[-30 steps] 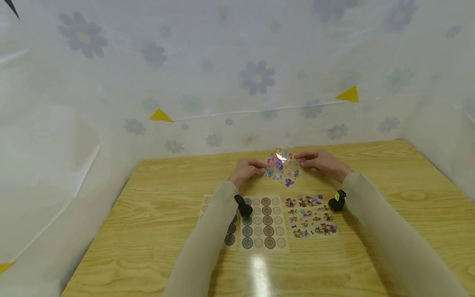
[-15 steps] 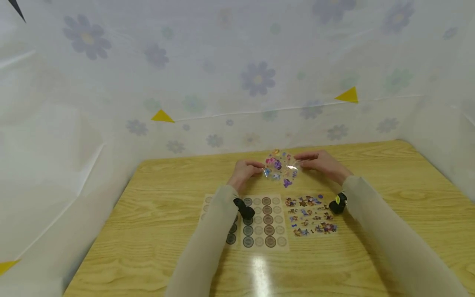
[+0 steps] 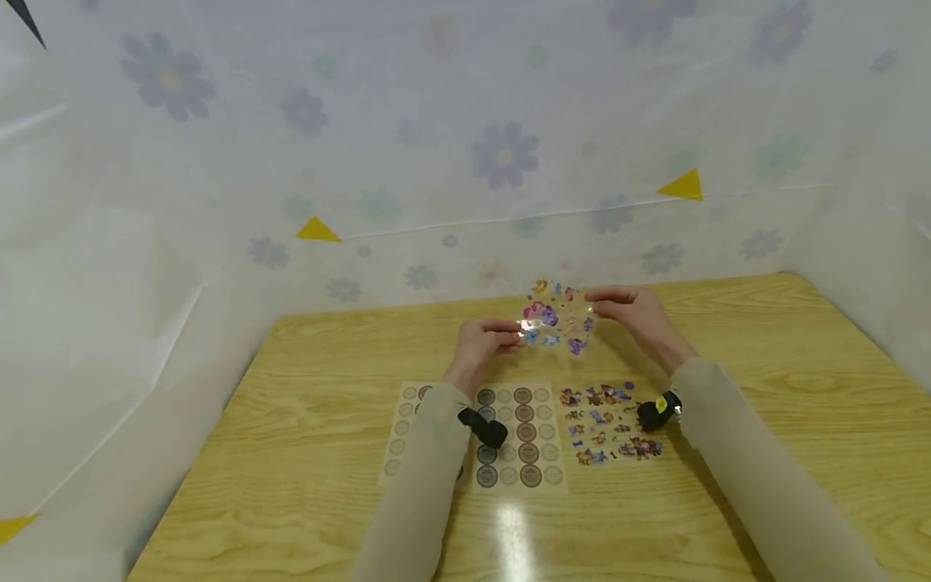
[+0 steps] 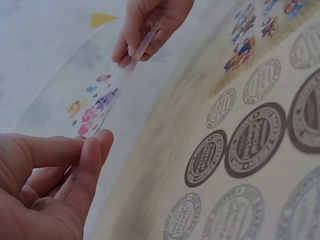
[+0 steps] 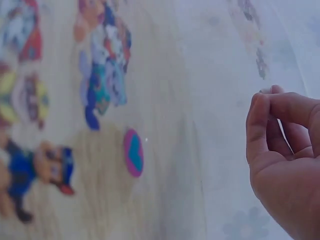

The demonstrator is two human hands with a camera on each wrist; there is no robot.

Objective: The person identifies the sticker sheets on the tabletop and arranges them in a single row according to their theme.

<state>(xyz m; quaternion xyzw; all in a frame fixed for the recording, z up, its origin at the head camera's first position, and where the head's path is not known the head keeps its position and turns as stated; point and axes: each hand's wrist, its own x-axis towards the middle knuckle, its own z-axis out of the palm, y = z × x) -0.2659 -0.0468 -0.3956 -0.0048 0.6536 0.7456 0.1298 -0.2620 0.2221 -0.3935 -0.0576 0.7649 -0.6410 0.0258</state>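
Note:
A clear sticker sheet point(image 3: 550, 315) printed with small pink, purple, blue and yellow figures is held up over the far part of the table. My left hand point(image 3: 482, 346) pinches its left edge between thumb and fingers; the left wrist view shows the left hand point(image 4: 55, 182) close, with the sticker sheet point(image 4: 100, 102) rising tilted from the fingertips. On the opposite edge, my right hand point(image 3: 640, 319) pinches the sheet as well. In the right wrist view the right hand point(image 5: 287, 127) has thumb and fingertips together, the sheet faint beyond them.
On the wooden table point(image 3: 305, 444) lie two sheets of round label stickers point(image 3: 515, 453), one partly under my left sleeve. To their right lies a clear sheet of cartoon dog stickers point(image 3: 609, 424). A flower-patterned white curtain point(image 3: 407, 162) stands behind the table.
The held sticker sheet has risen slightly and tilted, with its glare now near the left edge. My right hand has moved a little up and right, still pinching it.

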